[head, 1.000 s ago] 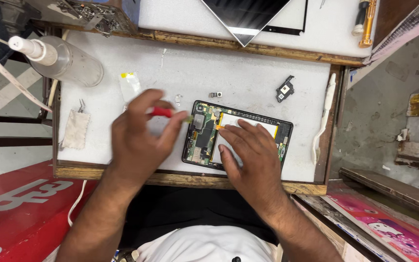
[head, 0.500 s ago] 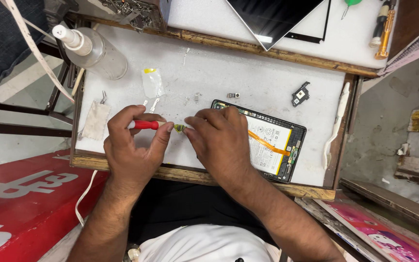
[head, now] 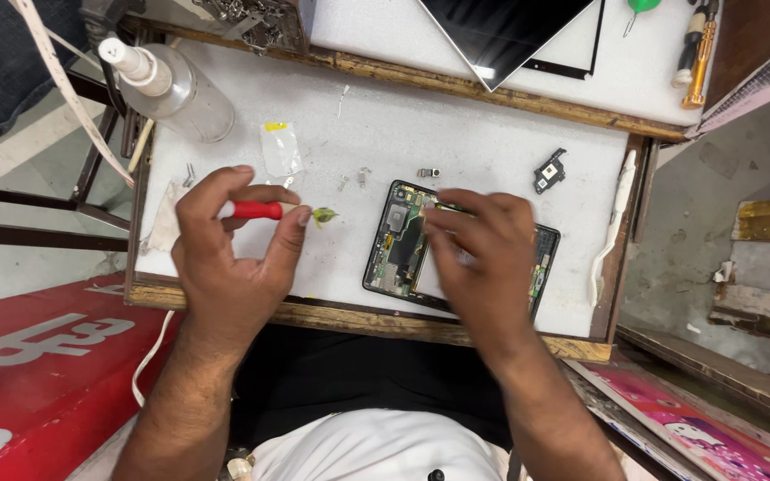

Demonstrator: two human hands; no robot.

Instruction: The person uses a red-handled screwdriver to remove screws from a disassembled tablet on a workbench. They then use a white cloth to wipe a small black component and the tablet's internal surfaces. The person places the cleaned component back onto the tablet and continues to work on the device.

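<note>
My left hand (head: 233, 258) grips a red-handled tweezer tool (head: 260, 210) that points right, with a small yellow-green bit (head: 323, 215) at its tip. An opened phone (head: 398, 240) with its circuit board exposed lies on the white work mat (head: 456, 134). My right hand (head: 479, 258) rests on the phone with its fingertips on the upper middle of the open body. Most of the phone's right half is hidden under that hand.
A clear squeeze bottle (head: 176, 89) lies at the mat's top left. A small black part (head: 548, 171), tiny metal bits (head: 429, 172), a plastic film piece (head: 280, 147) and a white pry stick (head: 615, 214) lie around. A dark screen panel (head: 510, 31) sits behind. Red surface (head: 37, 356) lies at left.
My right hand has moved from the tool tip back to the phone. My left hand stays shut on the tool. The camera view shifted.
</note>
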